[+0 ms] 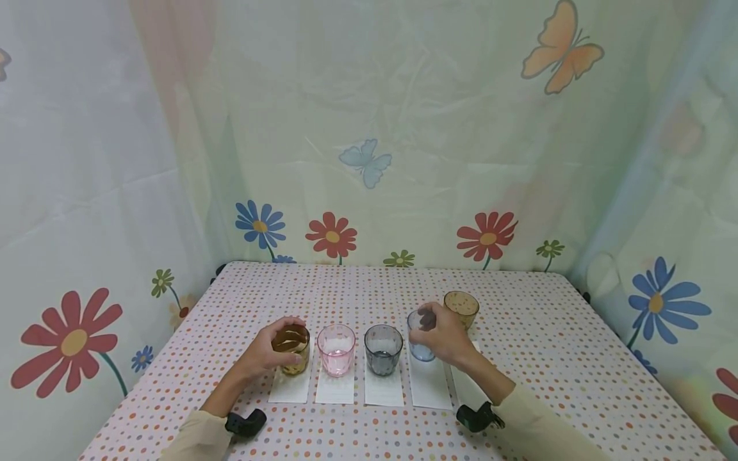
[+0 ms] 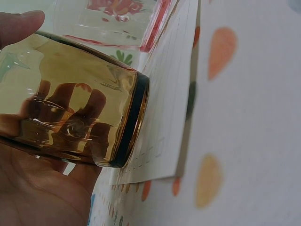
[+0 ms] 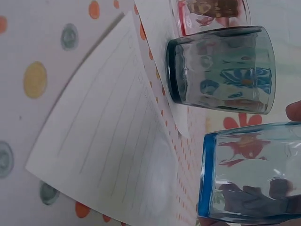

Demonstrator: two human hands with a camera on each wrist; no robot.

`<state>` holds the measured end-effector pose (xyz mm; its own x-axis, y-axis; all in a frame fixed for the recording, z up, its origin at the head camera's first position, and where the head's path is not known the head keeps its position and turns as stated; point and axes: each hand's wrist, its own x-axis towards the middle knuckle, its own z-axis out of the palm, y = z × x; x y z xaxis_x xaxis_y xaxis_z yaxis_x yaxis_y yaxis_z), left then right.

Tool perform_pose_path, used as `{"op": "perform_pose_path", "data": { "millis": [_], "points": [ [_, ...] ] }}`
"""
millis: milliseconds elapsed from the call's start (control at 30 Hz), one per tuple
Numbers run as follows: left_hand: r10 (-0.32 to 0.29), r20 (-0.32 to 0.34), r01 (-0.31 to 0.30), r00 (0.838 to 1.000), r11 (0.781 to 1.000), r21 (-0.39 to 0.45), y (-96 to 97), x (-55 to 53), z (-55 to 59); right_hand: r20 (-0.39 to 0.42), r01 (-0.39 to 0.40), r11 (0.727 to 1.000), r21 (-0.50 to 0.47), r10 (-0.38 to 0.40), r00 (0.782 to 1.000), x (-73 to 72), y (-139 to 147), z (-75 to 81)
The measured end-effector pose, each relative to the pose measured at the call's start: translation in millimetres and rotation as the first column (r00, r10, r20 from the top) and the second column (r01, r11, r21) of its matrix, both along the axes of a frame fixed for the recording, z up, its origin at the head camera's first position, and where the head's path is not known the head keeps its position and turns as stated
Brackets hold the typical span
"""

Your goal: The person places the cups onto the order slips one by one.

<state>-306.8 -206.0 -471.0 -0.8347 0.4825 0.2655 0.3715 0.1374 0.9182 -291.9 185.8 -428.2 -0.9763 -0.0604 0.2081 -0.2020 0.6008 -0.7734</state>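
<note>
My left hand (image 1: 271, 349) grips an amber glass tumbler (image 1: 295, 358) over the leftmost paper slip (image 1: 289, 389). In the left wrist view, fingers show through the amber glass and its dark base sits close to the slip. My right hand (image 1: 444, 333) holds a light blue tumbler (image 1: 423, 353) by its sides at the far end of the fourth slip (image 1: 429, 387). A pink tumbler (image 1: 336, 349) and a grey tumbler (image 1: 383, 351) stand upright between the hands, each on a slip. Just behind the right hand is a second, yellowish-brown tumbler (image 1: 461, 306).
A fifth slip (image 1: 469, 387) lies partly under the right forearm. The lined slip (image 3: 103, 127) shows large in the right wrist view. A dotted cloth covers the table (image 1: 346, 435), and curtains printed with flowers hang around it. Both wrists wear black devices (image 1: 246, 423).
</note>
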Motion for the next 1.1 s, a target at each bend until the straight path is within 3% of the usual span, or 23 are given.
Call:
{"op": "perform_pose_path", "data": {
  "millis": [200,500,1100],
  "points": [
    [0.0,0.003,0.0,1.0,1.0,-0.003,0.5,-0.1,0.8,-0.002,-0.03,0.999,-0.011,0.03,1.0,5.9,1.4,-1.6],
    [0.003,0.004,-0.003,1.0,1.0,-0.009,-0.1,0.3,0.7,0.037,-0.002,1.0,-0.008,0.002,0.999,13.5,3.1,-5.1],
    [-0.008,-0.009,0.008,1.0,1.0,0.008,-1.2,-1.0,-0.9,0.052,-0.014,1.0,0.021,0.013,0.999,15.2,3.2,-14.0]
  ]
}}
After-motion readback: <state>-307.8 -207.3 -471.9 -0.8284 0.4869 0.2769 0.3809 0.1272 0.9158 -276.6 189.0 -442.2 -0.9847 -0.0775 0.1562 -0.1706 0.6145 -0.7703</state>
